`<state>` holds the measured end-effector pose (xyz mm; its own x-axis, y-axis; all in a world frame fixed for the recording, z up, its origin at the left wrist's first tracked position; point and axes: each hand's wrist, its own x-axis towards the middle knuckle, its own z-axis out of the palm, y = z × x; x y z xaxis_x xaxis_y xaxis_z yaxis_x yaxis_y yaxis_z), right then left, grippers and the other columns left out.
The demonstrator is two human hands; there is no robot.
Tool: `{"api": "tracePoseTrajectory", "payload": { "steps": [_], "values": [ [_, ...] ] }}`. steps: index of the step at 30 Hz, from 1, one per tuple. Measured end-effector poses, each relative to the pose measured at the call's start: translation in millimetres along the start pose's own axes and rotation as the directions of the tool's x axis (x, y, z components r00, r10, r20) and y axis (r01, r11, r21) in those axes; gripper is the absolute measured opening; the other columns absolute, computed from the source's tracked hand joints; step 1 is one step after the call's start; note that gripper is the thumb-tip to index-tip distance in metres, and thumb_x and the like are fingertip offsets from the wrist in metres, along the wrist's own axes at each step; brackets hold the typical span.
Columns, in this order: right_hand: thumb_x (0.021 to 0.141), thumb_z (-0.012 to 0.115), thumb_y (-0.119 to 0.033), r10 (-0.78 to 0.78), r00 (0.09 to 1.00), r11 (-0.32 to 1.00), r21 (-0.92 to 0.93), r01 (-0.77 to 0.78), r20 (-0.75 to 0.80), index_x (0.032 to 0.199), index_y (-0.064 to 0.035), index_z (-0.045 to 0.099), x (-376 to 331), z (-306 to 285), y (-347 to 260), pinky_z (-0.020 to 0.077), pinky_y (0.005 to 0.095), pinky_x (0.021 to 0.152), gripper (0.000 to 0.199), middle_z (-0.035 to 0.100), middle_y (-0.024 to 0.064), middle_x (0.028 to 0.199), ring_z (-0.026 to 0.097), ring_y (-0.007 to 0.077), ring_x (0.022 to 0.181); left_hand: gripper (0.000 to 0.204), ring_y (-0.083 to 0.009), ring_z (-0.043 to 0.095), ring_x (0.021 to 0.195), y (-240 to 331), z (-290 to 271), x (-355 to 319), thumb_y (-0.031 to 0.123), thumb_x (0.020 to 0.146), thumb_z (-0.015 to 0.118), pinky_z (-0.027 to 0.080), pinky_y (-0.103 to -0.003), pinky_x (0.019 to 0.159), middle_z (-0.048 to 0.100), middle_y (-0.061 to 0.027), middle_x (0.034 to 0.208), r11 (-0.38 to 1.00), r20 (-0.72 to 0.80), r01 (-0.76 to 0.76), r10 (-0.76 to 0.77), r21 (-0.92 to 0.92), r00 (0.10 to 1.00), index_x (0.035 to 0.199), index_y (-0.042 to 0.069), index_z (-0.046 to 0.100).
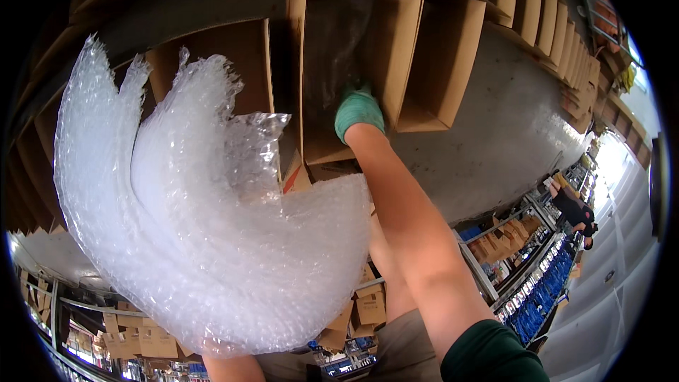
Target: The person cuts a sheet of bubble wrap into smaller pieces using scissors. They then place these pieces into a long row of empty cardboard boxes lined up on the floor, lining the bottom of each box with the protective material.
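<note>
A thick stack of clear bubble wrap sheets [212,240] lies draped over my left forearm [233,368]. That stack hides my left hand. My right hand [359,112], in a green glove, reaches down into an open cardboard box [396,49]. Its fingers point into the shadow there, so their grip is not clear. Inside the same box, a sheet of clear plastic wrap [339,28] lies close to the glove's fingertips.
Another open box [442,64] adjoins it on the right, and one more [212,42] sits behind the bubble wrap. A row of cartons [544,21] runs along the far right. Grey floor [467,148] shows beside them. Racks with blue items [537,297] and another person [571,209] are farther right.
</note>
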<state>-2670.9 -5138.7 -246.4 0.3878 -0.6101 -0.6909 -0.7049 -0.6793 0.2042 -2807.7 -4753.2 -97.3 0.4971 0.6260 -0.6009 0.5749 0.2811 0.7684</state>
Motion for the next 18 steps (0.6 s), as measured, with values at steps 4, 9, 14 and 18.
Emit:
{"api": "tracePoseTrajectory", "payload": {
  "steps": [4,9,14,18],
  "values": [
    [0.093,0.056,-0.015,-0.552,0.814,0.826,-0.251,0.504,-0.181,0.117,-0.0064,0.066,-7.1,-49.7,-35.4,0.0492,0.0460,0.102,0.027,0.056,0.0179,0.141,0.054,0.0367,0.130,0.053,-0.0278,0.058,0.117,2.3,-2.4,-1.6,0.043,0.102,0.050,0.054,-0.043,0.099,0.054,-0.0140,0.131,1.000,-0.028,-0.009,0.010,0.016,1.000,0.139,0.006,0.045],
    [0.097,0.052,-0.026,-0.646,0.729,0.762,-0.146,0.631,-0.226,0.125,-0.0105,0.065,116.1,-24.5,-96.1,0.0525,0.0486,0.097,0.034,0.062,0.0208,0.132,0.061,0.0405,0.119,0.054,-0.0282,0.058,0.118,3.9,5.4,2.3,0.043,0.102,0.050,0.054,-0.044,0.099,0.054,-0.0144,0.132,0.999,-0.020,-0.022,0.023,0.029,1.000,0.140,0.005,0.044],
    [0.098,0.053,-0.029,-0.701,0.640,0.709,-0.215,0.671,-0.314,0.127,-0.0113,0.065,143.7,2.3,-119.9,0.0529,0.0490,0.096,0.036,0.065,0.0201,0.127,0.063,0.0396,0.116,0.055,-0.0285,0.058,0.119,6.0,3.0,1.2,0.043,0.102,0.049,0.055,-0.044,0.099,0.054,-0.0148,0.133,0.998,-0.055,-0.040,0.042,0.041,0.998,0.142,0.005,0.043],
    [0.094,0.058,-0.025,-0.800,0.436,0.565,-0.272,0.779,-0.413,0.125,-0.0098,0.064,218.9,40.6,-93.6,0.0514,0.0500,0.095,0.035,0.064,0.0206,0.125,0.062,0.0400,0.113,0.055,-0.0288,0.058,0.119,5.2,8.5,3.5,0.043,0.103,0.049,0.055,-0.044,0.099,0.053,-0.0152,0.134,0.999,-0.046,-0.020,0.022,0.045,0.999,0.143,0.005,0.043]
  ]
}}
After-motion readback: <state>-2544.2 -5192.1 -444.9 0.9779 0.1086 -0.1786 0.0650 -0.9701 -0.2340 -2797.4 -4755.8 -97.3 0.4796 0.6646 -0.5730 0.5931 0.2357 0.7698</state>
